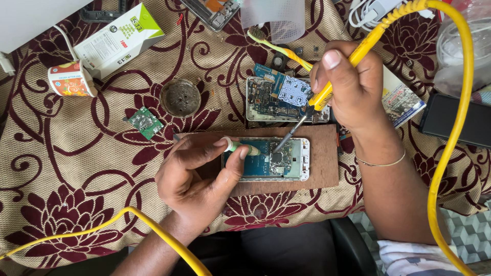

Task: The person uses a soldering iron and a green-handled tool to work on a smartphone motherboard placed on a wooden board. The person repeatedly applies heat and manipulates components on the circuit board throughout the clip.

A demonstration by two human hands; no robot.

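Yellow plastic sheathes the soldering iron (327, 92) that my right hand (353, 87) grips closed like a pen, its metal tip touching the board of the opened phone (268, 159) just below that hand. My left hand (197, 176) pinches a small green-capped tube (240, 147) between thumb and fingers, its nozzle lying over the same phone.

I judge the phone light, stiff and fragile (bare circuitry faces up), best held by its pale frame edges. The iron looks light and rigid; I'd hold only the sleeve, since the tip is probably hot.

I count two opened phones: this one on a brown board (322, 163), and a second phone (279, 99) just beyond, left of my right hand. One iron, one tube, one toothbrush (279, 48), one small green circuit board (145, 122), all on the flowered cloth (61, 168) covering the desk.
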